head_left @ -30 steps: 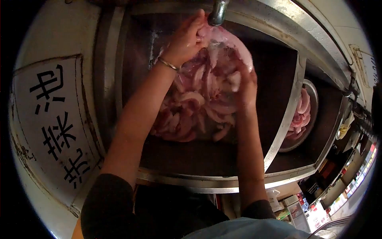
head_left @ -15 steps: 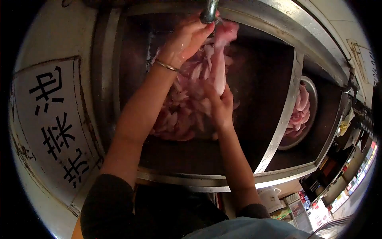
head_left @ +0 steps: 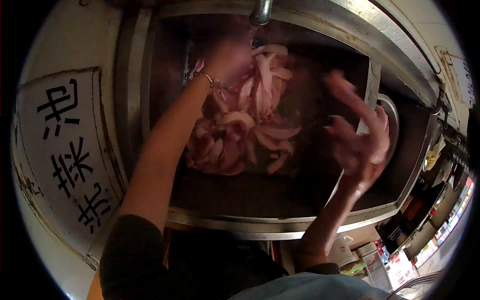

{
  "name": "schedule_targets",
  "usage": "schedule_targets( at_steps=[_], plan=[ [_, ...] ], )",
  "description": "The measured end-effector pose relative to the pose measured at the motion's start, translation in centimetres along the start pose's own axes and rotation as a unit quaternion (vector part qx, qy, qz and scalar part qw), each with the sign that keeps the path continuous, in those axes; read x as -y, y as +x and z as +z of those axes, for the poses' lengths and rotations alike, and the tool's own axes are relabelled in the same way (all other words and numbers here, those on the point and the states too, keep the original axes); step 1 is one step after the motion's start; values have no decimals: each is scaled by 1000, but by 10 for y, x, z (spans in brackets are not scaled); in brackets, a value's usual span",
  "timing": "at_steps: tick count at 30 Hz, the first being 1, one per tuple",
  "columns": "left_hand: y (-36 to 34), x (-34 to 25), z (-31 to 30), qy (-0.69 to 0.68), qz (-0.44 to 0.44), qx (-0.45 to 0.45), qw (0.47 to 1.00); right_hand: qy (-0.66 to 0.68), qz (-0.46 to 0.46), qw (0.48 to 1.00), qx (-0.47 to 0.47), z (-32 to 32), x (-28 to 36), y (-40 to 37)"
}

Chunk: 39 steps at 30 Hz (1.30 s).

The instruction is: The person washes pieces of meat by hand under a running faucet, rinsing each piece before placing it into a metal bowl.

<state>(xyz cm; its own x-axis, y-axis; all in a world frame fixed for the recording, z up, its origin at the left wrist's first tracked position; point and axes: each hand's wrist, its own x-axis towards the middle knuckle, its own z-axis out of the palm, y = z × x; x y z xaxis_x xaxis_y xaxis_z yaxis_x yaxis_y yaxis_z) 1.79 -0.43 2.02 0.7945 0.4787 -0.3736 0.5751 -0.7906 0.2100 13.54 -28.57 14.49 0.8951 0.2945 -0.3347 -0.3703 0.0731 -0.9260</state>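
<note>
My left hand (head_left: 232,57) is smeared by motion under the tap (head_left: 262,12), at the upper edge of a heap of pale pink raw meat strips (head_left: 245,120). Whether its fingers hold anything is hidden by the blur. Over the divider (head_left: 371,92) between two sink basins is my right hand (head_left: 357,132), also blurred. Its fingers are spread and I make out nothing between them. Behind it stands a round metal bowl (head_left: 396,117), with the raw meat in it mostly covered by the hand.
The heap lies in the large, dark sink basin (head_left: 315,185), and the bowl stands in the smaller basin to its right. A metal rim (head_left: 240,227) runs along the near side. On the left wall is a white sign (head_left: 65,150) with black characters.
My right hand has left the heap and moved right, over the divider. The long meat piece between my hands is no longer visible there. My left hand has shifted slightly down and left.
</note>
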Motion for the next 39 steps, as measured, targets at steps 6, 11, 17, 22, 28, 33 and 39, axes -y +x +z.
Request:
schedule_targets(
  at_steps=[6, 11, 17, 22, 28, 33, 39],
  plan=[
    [14, 46, 131, -170, -158, -186, 955, -181, -163, 959, -144, -82, 44, 13],
    [31, 55, 164, -488, -118, -73, 862, -175, -189, 957, -134, -105, 28, 19],
    [5, 3, 49, -658, -51, -61, 749, -270, -33, 957, 97, 26, -30, 16],
    [-14, -20, -18, -622, -11, -121, 773, -159, -128, 942, 265, 118, -134, 36],
    [-11, 4, -16, -879, -9, -54, 474, -52, -95, 943, 315, 161, -116, 48],
    [-17, 7, 11, -743, -10, -139, 654, -107, -108, 915, 374, 174, -107, 70],
    [-22, 7, 5, -551, 60, -227, 801, -205, -82, 869, 442, 188, -113, 80]
  ],
)
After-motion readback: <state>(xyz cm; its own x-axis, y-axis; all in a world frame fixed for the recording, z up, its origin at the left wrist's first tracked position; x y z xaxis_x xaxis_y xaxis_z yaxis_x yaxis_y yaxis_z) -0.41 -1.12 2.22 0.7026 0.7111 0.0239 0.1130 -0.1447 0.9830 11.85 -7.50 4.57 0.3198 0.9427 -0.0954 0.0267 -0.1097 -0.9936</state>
